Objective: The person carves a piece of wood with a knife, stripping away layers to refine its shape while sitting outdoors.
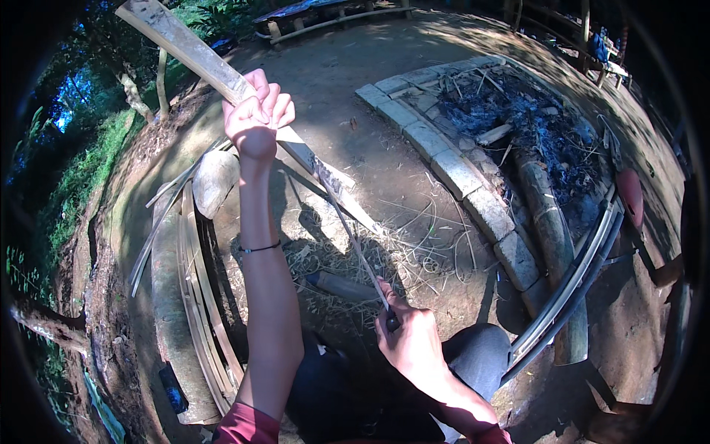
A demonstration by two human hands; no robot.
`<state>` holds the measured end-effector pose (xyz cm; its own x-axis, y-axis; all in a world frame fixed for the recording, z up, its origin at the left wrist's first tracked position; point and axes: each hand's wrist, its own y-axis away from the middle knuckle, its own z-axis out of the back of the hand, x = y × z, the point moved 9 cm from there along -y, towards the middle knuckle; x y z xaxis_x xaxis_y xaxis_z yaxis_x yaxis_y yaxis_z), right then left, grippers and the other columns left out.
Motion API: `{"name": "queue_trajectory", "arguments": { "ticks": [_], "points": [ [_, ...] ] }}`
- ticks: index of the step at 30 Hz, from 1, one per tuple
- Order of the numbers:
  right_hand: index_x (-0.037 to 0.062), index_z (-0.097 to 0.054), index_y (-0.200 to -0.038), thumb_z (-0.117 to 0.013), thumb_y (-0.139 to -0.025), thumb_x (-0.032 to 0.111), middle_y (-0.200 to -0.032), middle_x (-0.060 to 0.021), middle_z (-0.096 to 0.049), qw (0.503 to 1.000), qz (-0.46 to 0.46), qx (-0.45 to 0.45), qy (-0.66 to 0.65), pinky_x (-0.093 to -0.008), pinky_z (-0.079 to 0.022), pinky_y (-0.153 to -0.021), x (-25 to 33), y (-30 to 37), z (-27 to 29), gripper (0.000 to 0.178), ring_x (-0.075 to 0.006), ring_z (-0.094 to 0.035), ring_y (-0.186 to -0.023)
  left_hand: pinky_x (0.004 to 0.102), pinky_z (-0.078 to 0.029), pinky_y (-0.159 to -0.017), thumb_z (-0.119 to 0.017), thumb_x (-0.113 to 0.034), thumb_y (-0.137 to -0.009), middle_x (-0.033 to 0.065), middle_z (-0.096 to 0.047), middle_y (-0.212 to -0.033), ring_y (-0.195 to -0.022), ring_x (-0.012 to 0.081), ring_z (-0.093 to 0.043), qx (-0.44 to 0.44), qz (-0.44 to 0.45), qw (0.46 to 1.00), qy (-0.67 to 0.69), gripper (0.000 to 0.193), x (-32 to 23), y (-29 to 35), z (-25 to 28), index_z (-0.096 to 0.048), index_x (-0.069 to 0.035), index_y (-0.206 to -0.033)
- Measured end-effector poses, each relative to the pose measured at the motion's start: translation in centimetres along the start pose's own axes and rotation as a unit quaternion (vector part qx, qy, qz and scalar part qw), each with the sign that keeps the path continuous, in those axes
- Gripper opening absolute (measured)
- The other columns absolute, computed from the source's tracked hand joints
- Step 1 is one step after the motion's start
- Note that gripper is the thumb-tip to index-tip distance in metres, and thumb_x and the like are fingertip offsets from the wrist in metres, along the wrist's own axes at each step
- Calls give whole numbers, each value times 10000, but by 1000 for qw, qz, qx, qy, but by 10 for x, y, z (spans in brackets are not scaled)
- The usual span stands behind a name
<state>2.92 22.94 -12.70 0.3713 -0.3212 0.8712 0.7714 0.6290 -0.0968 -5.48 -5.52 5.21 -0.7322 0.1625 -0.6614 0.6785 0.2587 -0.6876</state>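
My left hand (255, 122) is closed around a long split bamboo slat (188, 55), raised and slanting from the upper left down toward the ground. Low in the middle, my right hand (414, 340) grips a knife (360, 248) by its handle, thumb laid along it. Its long narrow blade points up and away, the far end meeting the slat below my left hand. Whether the edge is cutting in, I cannot tell. A roughened, partly split patch (336, 177) shows on the slat there. Thin shavings (421, 244) litter the ground beneath.
Left of me lie a log (166, 296), several bamboo strips (196, 296) and a pale stone (214, 183). A dark-ended wooden piece (344, 287) lies between my arms. At right, a stone-edged fire pit (458, 174) holds ash, beside a bamboo pole (543, 214) and split bamboo lengths (566, 296).
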Motion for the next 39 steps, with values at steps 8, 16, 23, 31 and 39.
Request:
{"name": "queue_trajectory", "arguments": {
  "ticks": [8,16,23,31,39],
  "points": [
    [30,-537,-1346,-663,-801,1,-594,-147,-580,1000,6,15,-10,-310,-497,-525,4,-7,1,560,-176,-594,-476,272,-210,-438,-437,-47,-581,1,-262,-513,-436,118,-223,6,33,999,-11,162,-4,0,1,-319,-93,-684],
    [46,-542,-1346,-677,-792,7,-560,-136,-566,1000,17,4,5,-305,-479,-492,4,-16,1,572,-165,-563,-438,279,-217,-443,-439,-62,-575,-3,-262,-514,-441,117,-228,-15,36,999,-21,166,-8,3,8,-321,-99,-686],
    [-1,-551,-1320,-659,-803,2,-538,-131,-537,1000,-2,11,-5,-289,-458,-488,12,-28,1,528,-154,-544,-435,265,-214,-420,-424,-27,-649,-5,-246,-527,-432,114,-223,-35,1,999,-17,116,-10,2,15,-331,-82,-691],
    [13,-590,-1280,-673,-780,-7,-652,-169,-620,1000,-9,10,-1,-314,-490,-535,17,-21,8,507,-214,-602,-489,288,-204,-452,-415,-43,-556,18,-263,-522,-448,140,-242,-48,33,998,-12,178,-6,4,13,-316,-98,-693],
    [-21,-581,-1274,-677,-784,-4,-616,-177,-595,1000,1,18,-11,-300,-487,-523,15,-18,3,499,-195,-607,-477,289,-209,-455,-404,-40,-562,11,-255,-533,-466,136,-222,-59,22,998,-23,177,-9,4,20,-316,-99,-704]
  ]
}}
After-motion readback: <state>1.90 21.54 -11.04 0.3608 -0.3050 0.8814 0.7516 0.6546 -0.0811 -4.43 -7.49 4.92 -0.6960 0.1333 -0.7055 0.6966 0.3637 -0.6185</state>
